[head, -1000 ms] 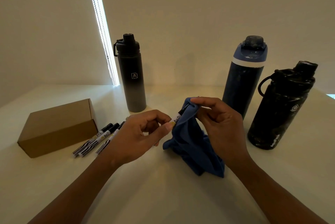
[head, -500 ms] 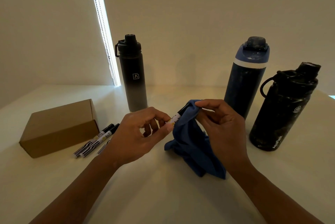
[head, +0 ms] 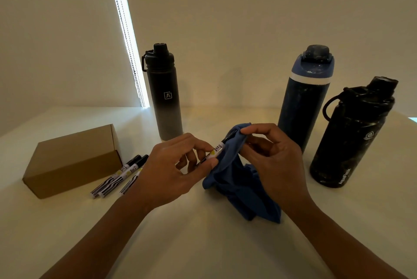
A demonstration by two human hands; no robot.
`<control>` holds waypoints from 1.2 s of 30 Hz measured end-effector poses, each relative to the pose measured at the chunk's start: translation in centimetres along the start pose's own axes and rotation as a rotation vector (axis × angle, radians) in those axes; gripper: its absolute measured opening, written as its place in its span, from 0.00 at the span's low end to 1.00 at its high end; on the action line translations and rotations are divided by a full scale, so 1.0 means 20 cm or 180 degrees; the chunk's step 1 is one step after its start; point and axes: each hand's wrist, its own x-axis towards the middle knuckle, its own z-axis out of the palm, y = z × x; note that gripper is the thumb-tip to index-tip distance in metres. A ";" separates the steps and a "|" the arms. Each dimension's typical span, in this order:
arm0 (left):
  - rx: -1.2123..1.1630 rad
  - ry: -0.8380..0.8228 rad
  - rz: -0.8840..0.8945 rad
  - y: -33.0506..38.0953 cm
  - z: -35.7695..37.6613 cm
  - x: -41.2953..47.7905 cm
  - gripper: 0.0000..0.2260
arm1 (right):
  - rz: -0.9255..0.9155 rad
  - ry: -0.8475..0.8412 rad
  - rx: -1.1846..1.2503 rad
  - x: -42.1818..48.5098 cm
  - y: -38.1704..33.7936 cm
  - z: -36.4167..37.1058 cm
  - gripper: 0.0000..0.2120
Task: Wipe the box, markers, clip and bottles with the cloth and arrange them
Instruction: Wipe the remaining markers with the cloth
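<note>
Here, mid-frame above the counter (head: 203,247), my left grip (head: 167,171) pinches the marker (head: 217,149) and my right grip (head: 272,161) pinches the cloth (head: 239,188) round its tip, so I should twist slowly, squeezing evenly.

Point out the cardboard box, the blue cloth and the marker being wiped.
cardboard box (head: 76,145), head view, on its top face.
blue cloth (head: 243,190), head view, on its hanging folds.
held marker (head: 217,149), head view, on the white label of its barrel.
</note>
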 end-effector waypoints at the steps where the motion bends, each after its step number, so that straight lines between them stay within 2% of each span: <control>1: 0.0038 0.0010 0.0022 0.00 0.00 0.00 0.10 | -0.0014 0.0076 -0.0011 0.01 0.00 -0.01 0.11; 4: 0.0126 0.0046 0.0050 0.00 0.00 0.01 0.11 | -0.0011 0.0241 -0.0059 0.02 0.00 -0.02 0.10; 9: 0.0225 0.0035 0.0074 -0.02 0.01 0.01 0.12 | 0.0209 0.0096 0.0112 0.01 0.01 0.01 0.11; 14: 0.0215 0.0057 0.0115 -0.02 0.01 0.01 0.12 | 0.0195 0.0306 -0.0181 0.02 0.02 0.00 0.09; 20: 0.0223 0.0037 0.0157 -0.03 0.01 0.00 0.12 | 0.0266 0.0054 0.0098 0.01 0.02 0.00 0.12; 25: 0.0271 0.0044 0.0173 -0.03 0.02 0.01 0.12 | 0.0141 0.0236 -0.0308 0.01 0.03 0.00 0.09; 30: 0.0240 -0.0034 0.0212 -0.03 0.02 0.00 0.11 | 0.0300 -0.0023 -0.0199 0.01 0.04 0.02 0.15; 33: 0.0266 -0.0037 0.0212 -0.03 0.02 0.00 0.11 | 0.0175 0.0195 -0.0311 0.01 0.03 0.01 0.11; 36: 0.0257 -0.0012 0.0175 -0.03 0.02 0.01 0.11 | 0.0095 0.0289 -0.0308 0.02 0.03 0.01 0.12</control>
